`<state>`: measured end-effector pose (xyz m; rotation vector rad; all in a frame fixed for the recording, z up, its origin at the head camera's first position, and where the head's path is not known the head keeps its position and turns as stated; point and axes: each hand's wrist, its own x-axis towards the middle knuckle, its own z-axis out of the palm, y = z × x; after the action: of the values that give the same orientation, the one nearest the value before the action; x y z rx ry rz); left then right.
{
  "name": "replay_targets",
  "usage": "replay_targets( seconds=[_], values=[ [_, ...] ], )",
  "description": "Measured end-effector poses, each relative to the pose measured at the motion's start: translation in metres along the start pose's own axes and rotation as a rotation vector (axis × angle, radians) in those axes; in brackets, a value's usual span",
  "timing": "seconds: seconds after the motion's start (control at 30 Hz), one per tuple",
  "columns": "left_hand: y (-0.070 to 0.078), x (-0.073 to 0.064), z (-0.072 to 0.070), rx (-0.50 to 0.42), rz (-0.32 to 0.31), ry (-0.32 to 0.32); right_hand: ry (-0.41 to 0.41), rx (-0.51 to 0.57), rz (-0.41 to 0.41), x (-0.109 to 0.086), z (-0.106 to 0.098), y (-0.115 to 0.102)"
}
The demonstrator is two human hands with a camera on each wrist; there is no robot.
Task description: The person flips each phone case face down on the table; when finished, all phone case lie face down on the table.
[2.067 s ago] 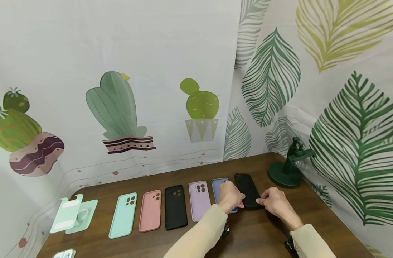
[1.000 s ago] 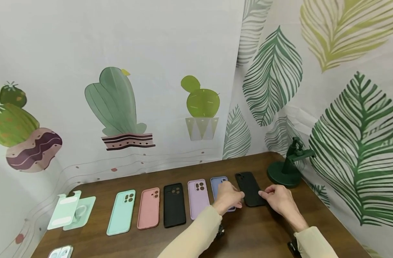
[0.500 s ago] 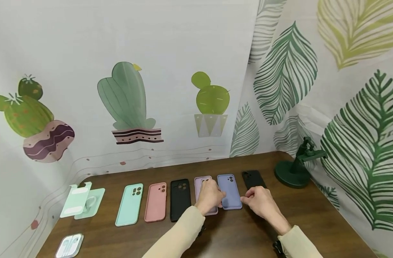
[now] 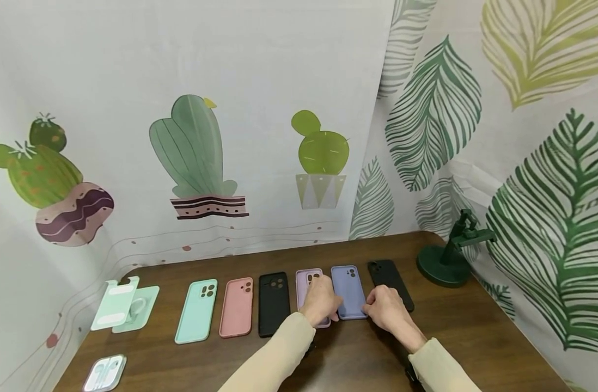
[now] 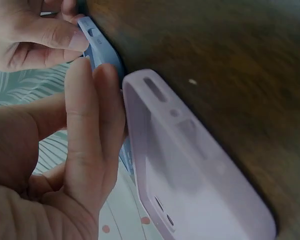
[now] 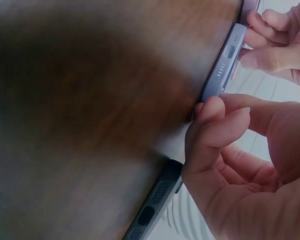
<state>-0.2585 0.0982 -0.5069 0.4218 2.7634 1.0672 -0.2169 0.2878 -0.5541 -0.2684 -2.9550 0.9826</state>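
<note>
A blue phone case lies on the wooden table, between my two hands. My left hand hangs over the lower part of a purple phone case, its thumb at the blue case's left edge. My right hand has its fingertips at the blue case's lower right edge. In the right wrist view, the bottom end of the blue case, with its port cutout, shows between the fingers of both hands. Right of my right hand lies a black phone case, partly covered by it.
Left of the purple case, a black case, a pink case and a mint case lie in a row. A mint folding stand and boxed earphones sit far left. A dark green stand occupies the back right corner.
Both hands have left the sides of the rightmost black case and shifted left to the blue case. The blue case, earlier partly covered by my left hand, is now largely uncovered.
</note>
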Motion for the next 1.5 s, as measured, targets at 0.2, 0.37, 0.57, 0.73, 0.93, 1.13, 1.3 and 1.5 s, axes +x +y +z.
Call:
replay_targets(
  seconds=[0.2, 0.37, 0.57, 0.73, 0.93, 1.13, 1.3, 1.5],
  values=[
    [-0.02, 0.02, 0.025, -0.02, 0.019, -0.016, 0.007, -0.01, 0.012, -0.009, -0.009, -0.012],
    [-0.004, 0.007, 0.017, -0.045, -0.019, -0.028, 0.066, -0.022, -0.006, -0.014, -0.011, -0.014],
    [0.015, -0.009, 0.005, -0.029, -0.045, -0.002, 0.108, -0.032, -0.012, -0.007, -0.003, 0.0],
    [0.02, -0.013, 0.002, -0.055, -0.065, -0.011, 0.091, -0.022, 0.023, -0.009, -0.005, 0.002],
    [0.012, -0.008, 0.005, -0.159, -0.065, -0.062, 0.097, 0.049, 0.048, -0.033, -0.036, -0.029],
    [0.013, -0.01, 0.001, -0.267, -0.054, -0.11, 0.091, 0.121, 0.069, -0.043, -0.051, -0.044],
    [0.02, -0.017, -0.004, -0.405, -0.132, -0.187, 0.095, 0.173, 0.089, -0.044, -0.057, -0.047],
    [0.023, -0.016, -0.003, -0.507, -0.205, -0.245, 0.102, 0.205, 0.092, -0.047, -0.06, -0.054]
  ],
)
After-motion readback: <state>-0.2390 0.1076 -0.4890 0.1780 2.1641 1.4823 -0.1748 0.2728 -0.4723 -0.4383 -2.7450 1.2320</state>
